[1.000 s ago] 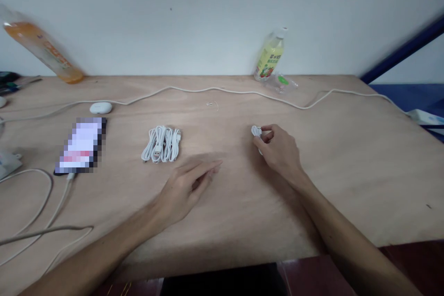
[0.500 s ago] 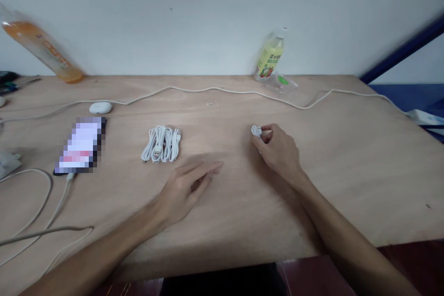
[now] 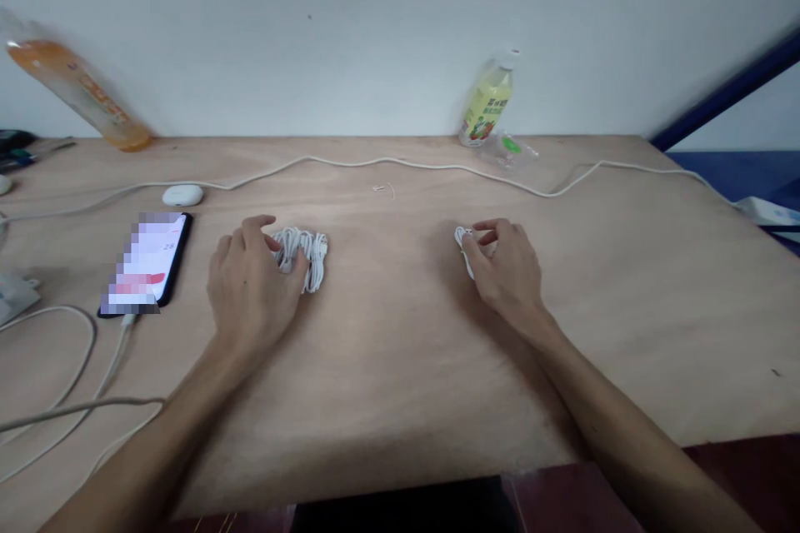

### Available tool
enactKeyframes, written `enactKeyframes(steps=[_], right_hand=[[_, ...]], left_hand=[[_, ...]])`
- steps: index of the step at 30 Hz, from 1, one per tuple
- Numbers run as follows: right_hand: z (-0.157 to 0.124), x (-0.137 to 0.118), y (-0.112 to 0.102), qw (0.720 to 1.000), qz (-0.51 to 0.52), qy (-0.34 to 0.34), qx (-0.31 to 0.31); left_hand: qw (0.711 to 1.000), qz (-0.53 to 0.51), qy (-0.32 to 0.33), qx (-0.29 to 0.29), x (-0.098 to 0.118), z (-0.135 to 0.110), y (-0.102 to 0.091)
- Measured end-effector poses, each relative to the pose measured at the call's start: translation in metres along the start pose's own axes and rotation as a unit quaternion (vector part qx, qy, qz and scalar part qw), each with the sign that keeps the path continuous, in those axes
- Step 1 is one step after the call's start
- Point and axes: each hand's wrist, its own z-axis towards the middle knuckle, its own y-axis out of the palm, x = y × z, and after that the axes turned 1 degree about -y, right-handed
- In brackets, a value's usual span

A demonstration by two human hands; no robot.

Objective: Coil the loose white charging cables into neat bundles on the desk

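Several coiled white USB cables (image 3: 318,254) lie side by side on the wooden table, left of the middle. My left hand (image 3: 253,279) is at their left end, its thumb in front of the coils and its fingertips behind, closed around the leftmost part. It hides much of that end. To the right, my right hand (image 3: 503,262) pinches a single coiled white USB cable (image 3: 461,237) between thumb and fingers, low over the table. Its plug shows near my fingertips, while my thumb and palm cover part of the coil.
A phone (image 3: 147,262) with a charging lead lies at left, below a white earbud case (image 3: 183,196). A long white cable (image 3: 387,160) crosses the back. Near the wall are an orange drink bottle (image 3: 75,92), a yellow-labelled bottle (image 3: 487,104) and a clear plastic wrapper (image 3: 509,151).
My left hand has moved left from mid-table onto the bundled cables and closed around their left end. My right hand stays in place with its cable, the coil turned slightly.
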Motion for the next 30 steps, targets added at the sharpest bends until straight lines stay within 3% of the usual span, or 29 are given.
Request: enactKeyframes(steps=[3,15,23,27,30], right_hand=[[-0.001,0.001,0.001,0.999,0.017,-0.023,0.014],[-0.006,-0.004,0.005,0.994,0.063,-0.078,0.037],[-0.008,-0.007,0.002,0.996,0.049,-0.079,0.004],[-0.008,-0.006,0.003,0.996,0.048,-0.081,0.001],[-0.008,-0.006,0.003,0.995,0.05,-0.081,0.0]], left_hand=[[0.998,0.041,-0.011,-0.053,0.003,-0.002,-0.002],[0.992,0.096,-0.025,-0.082,0.016,-0.005,-0.008],[0.997,0.053,0.045,0.04,-0.008,-0.004,0.004],[0.99,0.037,0.1,0.089,-0.003,-0.007,0.008],[0.985,0.033,0.142,0.089,0.002,-0.012,0.011]])
